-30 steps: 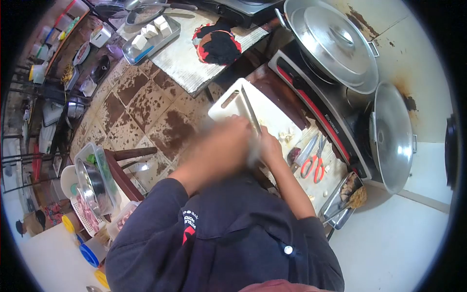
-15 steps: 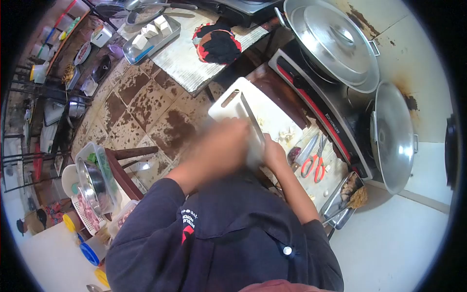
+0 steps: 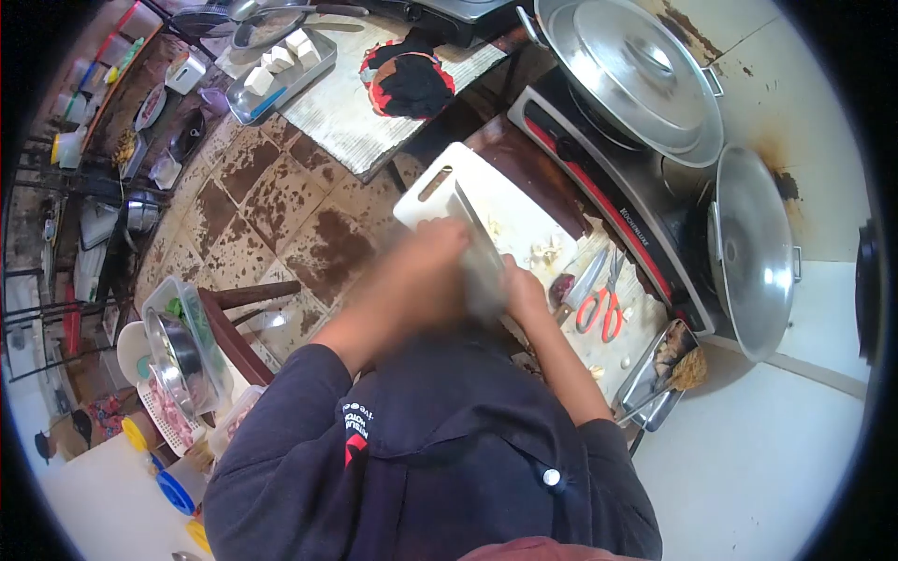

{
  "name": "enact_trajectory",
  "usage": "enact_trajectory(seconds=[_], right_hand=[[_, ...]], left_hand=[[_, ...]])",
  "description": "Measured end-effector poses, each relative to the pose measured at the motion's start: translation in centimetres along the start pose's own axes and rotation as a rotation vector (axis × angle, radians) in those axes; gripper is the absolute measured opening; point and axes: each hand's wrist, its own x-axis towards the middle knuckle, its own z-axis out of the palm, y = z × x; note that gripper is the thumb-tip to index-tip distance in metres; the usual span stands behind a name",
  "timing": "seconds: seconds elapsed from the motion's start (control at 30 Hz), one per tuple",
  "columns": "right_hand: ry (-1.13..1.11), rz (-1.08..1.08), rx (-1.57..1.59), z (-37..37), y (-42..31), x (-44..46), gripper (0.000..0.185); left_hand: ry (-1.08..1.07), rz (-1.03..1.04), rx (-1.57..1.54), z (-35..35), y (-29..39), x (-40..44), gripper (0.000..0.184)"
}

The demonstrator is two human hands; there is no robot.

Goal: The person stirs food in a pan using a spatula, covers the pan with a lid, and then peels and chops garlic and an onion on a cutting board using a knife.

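My left hand (image 3: 435, 257), smeared by motion, is closed on a broad-bladed knife (image 3: 479, 245) over the white cutting board (image 3: 454, 166). The blade slants across the board, its lower part blurred. Close against the blade's right side, my right hand (image 3: 524, 288) has its fingers curled at the board's near edge; whatever they press on is hidden. Small pale chopped pieces (image 3: 546, 251) lie on the board just beyond that hand. To its right are a purple onion-like piece (image 3: 561, 287), a second knife (image 3: 585, 283) and orange-handled scissors (image 3: 600, 311).
A gas stove (image 3: 599, 201) carries a lidded pot (image 3: 645, 70) and a large metal pan (image 3: 756, 252) at the right. A metal tray (image 3: 645, 404) holds browned food. White blocks (image 3: 281, 61) sit in another tray. A wooden stool (image 3: 229, 341) and tubs (image 3: 201, 318) stand at left.
The view has shifted slightly, so the surroundings sit a little up and left. My left hand and the knife blur in motion beside my right hand, which stays at the board's edge.
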Motion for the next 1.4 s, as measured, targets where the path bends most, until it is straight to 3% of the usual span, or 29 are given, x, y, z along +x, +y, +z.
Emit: enact_trajectory(seconds=[0.13,0.33,0.47,0.5,0.67,0.8,1.03,1.1,1.27,1.4], right_hand=[[0.009,-0.015,0.066,-1.1,-0.6,1.0,0.025],[0.126,0.171,0.06,-0.5,0.7,0.2,0.026],[0.119,0.046,0.082,-0.1,0.3,0.8,0.025],[0.098,0.053,0.083,-0.8,-0.6,0.4,0.025],[0.047,0.126,0.08,0.9,-1.7,1.1,0.024],[0.127,0.021,0.108,0.1,-1.7,3.5,0.025],[0.031,0.084,0.05,0.6,-2.5,1.2,0.024],[0.08,0.011,0.057,0.7,-2.5,2.4,0.024],[0.055,-0.009,0.064,-1.0,-3.5,1.5,0.023],[0.074,0.011,0.167,1.8,-2.2,1.3,0.023]], left_hand=[[0.025,-0.135,-0.205,-0.4,-0.2,0.1,0.041],[-0.008,0.096,-0.062,-0.2,0.5,1.0,0.064],[-0.069,0.068,-0.117,-0.3,1.6,1.5,0.051],[-0.003,0.083,-0.146,-0.2,1.6,1.3,0.043],[0.02,0.065,-0.112,-0.1,1.6,1.1,0.036],[0.077,0.047,-0.122,0.8,1.2,-0.2,0.032],[-0.009,-0.059,-0.266,-0.6,1.8,-0.2,0.024],[-0.033,-0.092,-0.313,-0.6,1.6,-0.3,0.022],[0.021,-0.062,-0.184,-0.6,1.2,-1.3,0.019],[0.029,-0.047,-0.135,0.2,1.0,-0.1,0.017]])
